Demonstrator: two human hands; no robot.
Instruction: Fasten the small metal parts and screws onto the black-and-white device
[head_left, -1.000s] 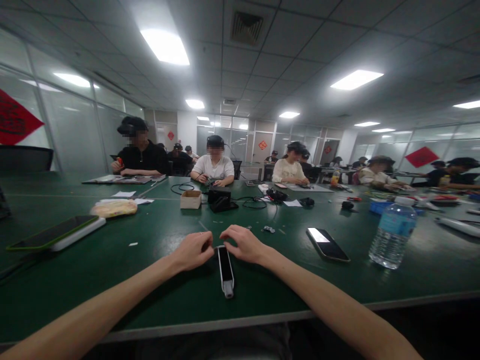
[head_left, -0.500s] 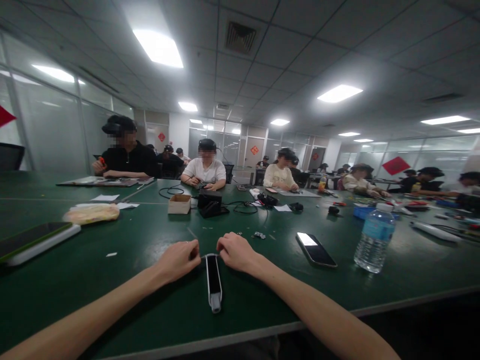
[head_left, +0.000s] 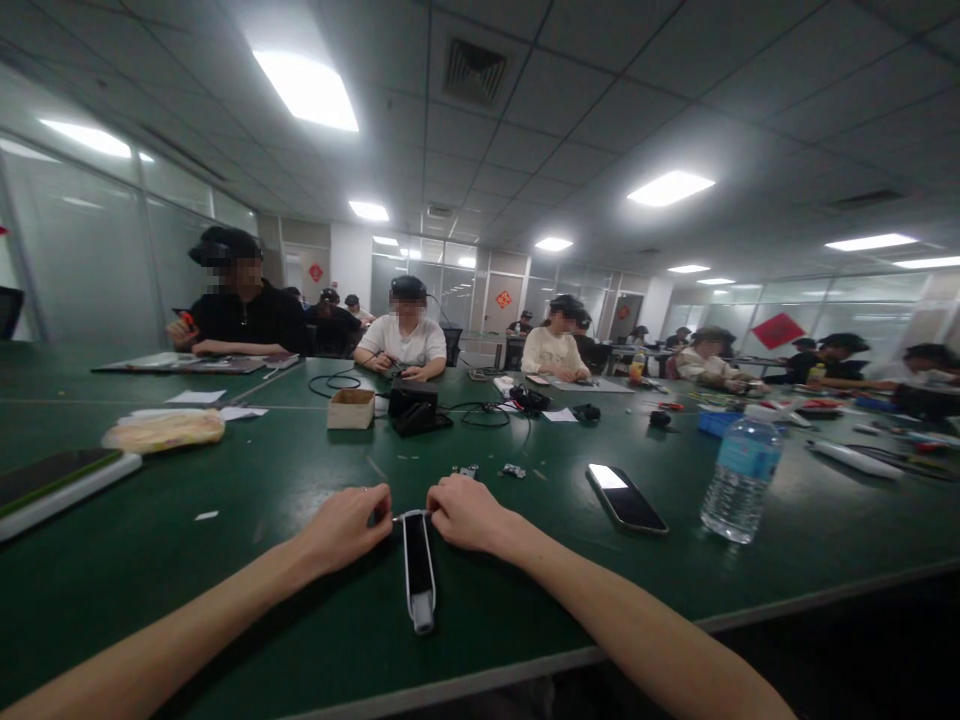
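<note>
A long, narrow white casing (head_left: 419, 575) with a dark inside lies on the green table, its blunt grey-white end towards me. At its far end my left hand (head_left: 346, 525) is closed, thumb and fingers pinched beside a thin piece that juts out to the left. My right hand (head_left: 469, 515) is closed too, knuckles up, its fingertips against the other side of that far end. What either hand pinches is too small or hidden to make out. Small metal parts (head_left: 513, 470) lie just beyond my right hand.
To the right are a phone (head_left: 628, 498) and a water bottle (head_left: 742, 475). Farther off stand a small cardboard box (head_left: 350, 410) and a black device (head_left: 415, 405) with cables. A tablet-like object (head_left: 56, 485) lies at left. Several people sit around the table.
The view has shifted slightly. My right hand has come a little nearer to me, showing more of a small metal part behind it. Both hands stay at the casing's far end.
</note>
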